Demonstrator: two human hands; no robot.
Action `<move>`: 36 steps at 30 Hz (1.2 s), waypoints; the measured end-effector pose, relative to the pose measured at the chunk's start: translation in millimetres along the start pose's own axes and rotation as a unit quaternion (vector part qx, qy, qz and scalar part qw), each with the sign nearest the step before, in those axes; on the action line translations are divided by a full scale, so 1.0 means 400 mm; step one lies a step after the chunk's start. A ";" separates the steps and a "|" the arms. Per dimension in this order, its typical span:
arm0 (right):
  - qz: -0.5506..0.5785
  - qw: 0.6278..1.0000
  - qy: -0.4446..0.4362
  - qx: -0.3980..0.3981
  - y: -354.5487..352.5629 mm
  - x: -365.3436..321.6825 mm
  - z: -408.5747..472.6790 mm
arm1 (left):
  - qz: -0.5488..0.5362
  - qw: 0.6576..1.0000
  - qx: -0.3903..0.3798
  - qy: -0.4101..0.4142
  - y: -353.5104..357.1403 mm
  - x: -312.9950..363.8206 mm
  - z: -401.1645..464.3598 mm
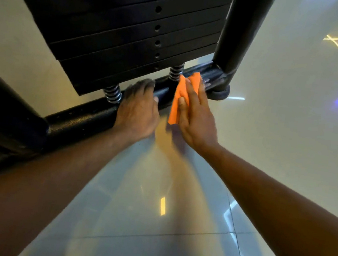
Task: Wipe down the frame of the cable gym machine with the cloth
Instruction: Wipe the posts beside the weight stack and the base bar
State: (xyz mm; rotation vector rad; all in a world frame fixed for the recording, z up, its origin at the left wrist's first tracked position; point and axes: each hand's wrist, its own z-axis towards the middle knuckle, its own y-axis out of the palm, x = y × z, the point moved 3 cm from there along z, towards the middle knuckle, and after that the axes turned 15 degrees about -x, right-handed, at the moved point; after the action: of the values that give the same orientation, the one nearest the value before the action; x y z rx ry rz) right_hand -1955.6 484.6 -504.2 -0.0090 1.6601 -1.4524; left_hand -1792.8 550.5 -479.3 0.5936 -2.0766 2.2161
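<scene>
The black bottom bar of the machine frame (pixel 84 117) runs along the floor from lower left to upper right, under the weight stack (pixel 121 26). My left hand (pixel 138 111) rests palm down on that bar, fingers curled over its top. My right hand (pixel 197 118) holds a folded orange cloth (pixel 180 95) flat against the bar, just right of the left hand. The cloth's far end reaches toward the right upright post (pixel 241 30). Part of the cloth is hidden under my fingers.
Two coil springs (pixel 112 95) (pixel 176 72) sit between the weight stack and the bar. A second black post (pixel 0 107) joins the bar at the left. A round foot (pixel 219 92) sits under the right post. Glossy grey floor tiles (pixel 152 221) with light reflections lie below.
</scene>
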 end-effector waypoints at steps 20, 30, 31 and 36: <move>-0.086 0.996 -0.035 0.015 0.067 0.072 0.064 | 0.073 0.996 0.023 -0.047 0.038 0.018 0.043; -0.102 0.993 -0.054 0.001 -0.004 0.107 0.116 | 0.114 0.990 0.005 -0.086 0.055 0.037 0.065; -0.127 0.989 -0.077 -0.016 -0.019 0.120 0.123 | 0.116 0.988 -0.002 -0.100 0.060 0.047 0.071; -0.195 0.978 -0.069 -0.015 -0.123 0.193 0.193 | 0.101 0.987 0.010 -0.127 0.082 0.081 0.080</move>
State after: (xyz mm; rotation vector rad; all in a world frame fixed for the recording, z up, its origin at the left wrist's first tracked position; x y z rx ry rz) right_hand -1980.2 367.4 -504.0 -0.4670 1.6247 -1.6711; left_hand -1824.6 508.8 -499.9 0.7335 -2.3331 2.3834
